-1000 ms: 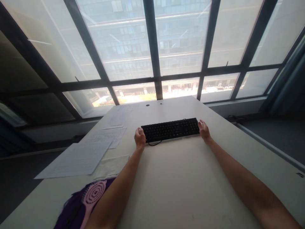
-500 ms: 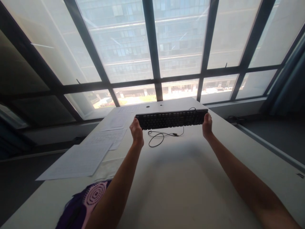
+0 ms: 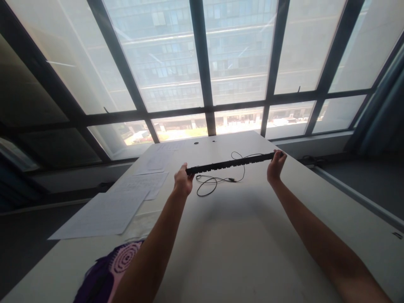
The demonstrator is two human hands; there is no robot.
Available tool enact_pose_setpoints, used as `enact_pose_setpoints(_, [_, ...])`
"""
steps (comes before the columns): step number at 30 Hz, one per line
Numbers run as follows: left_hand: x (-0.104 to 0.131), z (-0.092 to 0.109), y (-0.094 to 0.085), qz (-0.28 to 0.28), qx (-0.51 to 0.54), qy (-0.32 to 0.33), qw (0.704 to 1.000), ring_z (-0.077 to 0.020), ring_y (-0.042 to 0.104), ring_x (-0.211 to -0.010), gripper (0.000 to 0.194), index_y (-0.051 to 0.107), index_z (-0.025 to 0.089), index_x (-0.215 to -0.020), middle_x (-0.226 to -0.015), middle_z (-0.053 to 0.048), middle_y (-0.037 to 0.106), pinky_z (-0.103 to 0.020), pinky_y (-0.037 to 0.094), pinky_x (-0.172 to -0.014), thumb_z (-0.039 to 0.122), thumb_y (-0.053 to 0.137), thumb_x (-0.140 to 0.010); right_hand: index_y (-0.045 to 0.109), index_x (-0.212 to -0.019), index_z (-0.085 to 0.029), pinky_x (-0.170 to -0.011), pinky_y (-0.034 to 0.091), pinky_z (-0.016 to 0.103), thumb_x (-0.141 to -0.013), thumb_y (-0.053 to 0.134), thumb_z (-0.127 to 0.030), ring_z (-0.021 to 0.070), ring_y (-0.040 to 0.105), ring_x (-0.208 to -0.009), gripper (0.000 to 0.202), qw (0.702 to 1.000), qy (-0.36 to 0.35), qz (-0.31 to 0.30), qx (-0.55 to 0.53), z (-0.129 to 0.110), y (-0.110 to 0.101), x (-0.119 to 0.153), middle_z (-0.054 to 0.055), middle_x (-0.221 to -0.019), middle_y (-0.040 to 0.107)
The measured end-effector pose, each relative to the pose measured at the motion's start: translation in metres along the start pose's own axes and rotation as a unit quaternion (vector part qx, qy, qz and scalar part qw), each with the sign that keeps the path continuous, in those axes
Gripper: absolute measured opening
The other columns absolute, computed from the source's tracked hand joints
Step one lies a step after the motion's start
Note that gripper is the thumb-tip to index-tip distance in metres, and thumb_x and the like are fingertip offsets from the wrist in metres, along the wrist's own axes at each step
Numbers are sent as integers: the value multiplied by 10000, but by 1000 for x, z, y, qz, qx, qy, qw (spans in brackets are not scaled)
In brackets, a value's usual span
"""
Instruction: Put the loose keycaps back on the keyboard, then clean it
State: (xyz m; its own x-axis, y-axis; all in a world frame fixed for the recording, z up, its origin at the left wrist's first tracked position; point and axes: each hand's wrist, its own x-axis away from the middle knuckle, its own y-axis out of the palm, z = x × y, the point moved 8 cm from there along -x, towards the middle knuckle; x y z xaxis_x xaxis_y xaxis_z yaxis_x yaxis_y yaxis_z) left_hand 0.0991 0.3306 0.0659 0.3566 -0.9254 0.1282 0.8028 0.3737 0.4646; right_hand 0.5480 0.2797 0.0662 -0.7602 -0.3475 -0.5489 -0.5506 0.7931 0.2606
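A person's two bare arms reach forward over a white bench [image 3: 233,248]. The left hand [image 3: 183,181] and the right hand [image 3: 276,165] each grip one end of a black keyboard [image 3: 230,165], which is held up off the bench between them. It is turned nearly edge-on, so it shows as a thin dark bar, slanting higher toward the right hand. A thin black cable [image 3: 206,195] lies in loops on the bench, just to the right of the left hand, and more of it curls beyond the keyboard, nearer the right hand. Left of the left hand are sheets of paper [image 3: 104,214]. Closer to the person than the left hand, partly behind the forearm, a pink hairbrush [image 3: 125,257] rests on something purple [image 3: 94,282]. Tall windows [image 3: 170,54] stand beyond both hands.
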Motion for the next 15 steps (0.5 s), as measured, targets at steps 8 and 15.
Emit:
enact_pose_setpoints(8, [-8, -16, -3, -20, -14, -86, 996, -257, 684, -1039, 247, 616, 131, -985, -942, -127, 687, -359, 604, -868, -4, 473, -835, 514, -1070, -200, -1074, 420, 472, -863, 395, -264, 250, 593, -1131, 247, 998, -31, 50, -12, -6, -9, 6, 124, -1153, 628])
enact_pose_setpoints(15, [8, -31, 7, -148, 7, -216, 965, -338, 733, -923, 263, 640, 46, -1135, -970, -218, 713, -497, 653, -783, 131, 506, -925, 497, -1131, -191, -1097, 390, 518, -825, 343, -230, 264, 562, -1194, 345, 999, -21, 42, 1, -6, -16, -5, 130, -1190, 630])
